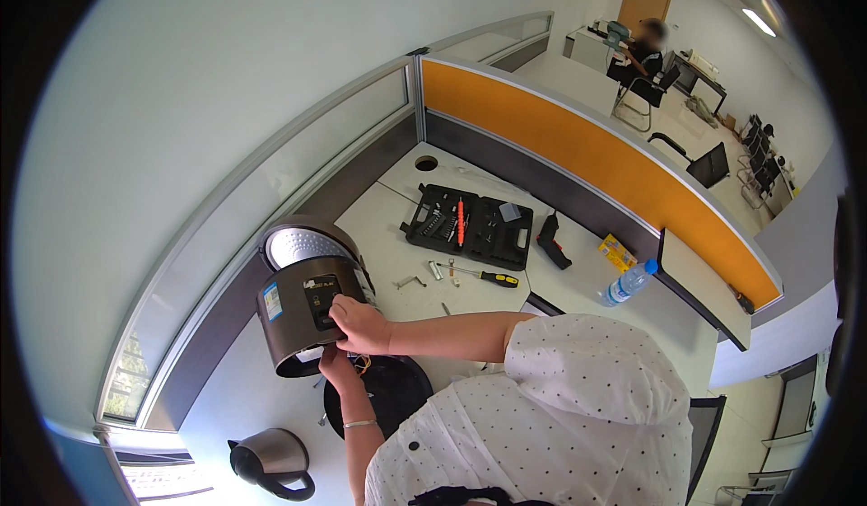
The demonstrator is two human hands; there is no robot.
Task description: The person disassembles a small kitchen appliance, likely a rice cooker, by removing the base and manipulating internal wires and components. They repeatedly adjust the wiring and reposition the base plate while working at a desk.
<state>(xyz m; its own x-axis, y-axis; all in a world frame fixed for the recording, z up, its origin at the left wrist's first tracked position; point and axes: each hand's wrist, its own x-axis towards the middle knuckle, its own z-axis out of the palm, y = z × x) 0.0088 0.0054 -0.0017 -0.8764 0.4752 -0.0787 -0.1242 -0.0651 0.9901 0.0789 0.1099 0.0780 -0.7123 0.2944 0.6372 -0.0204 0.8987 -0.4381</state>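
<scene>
Orange partition panel (587, 140) and a grey-framed glazed screen (271, 181) close off the far sides of a pale desk (397, 312), and beyond them 1 other person (646, 54) sits among black chairs. On the desk lies 1 open black tool case (508, 246), with 1 red tool (461, 221) across it. Beside the case stand or lie 1 black power driver (553, 242), 1 yellow box (617, 251) and 1 clear bottle (623, 287) with a blue cap. Nearer the person are 1 yellow-and-black screwdriver (498, 279) and several small metal pieces (411, 281), too small to count surely. 1 steel kettle (271, 459) is at the near left.

1 brown cooker (293, 312) is tilted at the left of the desk, its lid (302, 246) raised to show a perforated metal lining. 1 round black piece (411, 393) lies just beside it, partly covered by the left forearm. The right hand (359, 327) rests against the cooker's dark front panel and hides part of it; its fingers are bent close together, but whether they grip anything cannot be told. The left hand (338, 367) reaches to the lower rim, its fingertips hidden, so their spread cannot be told.

1 blue-and-white sticker (273, 301) marks the cooker's side; pale lettering shows on the panel.
</scene>
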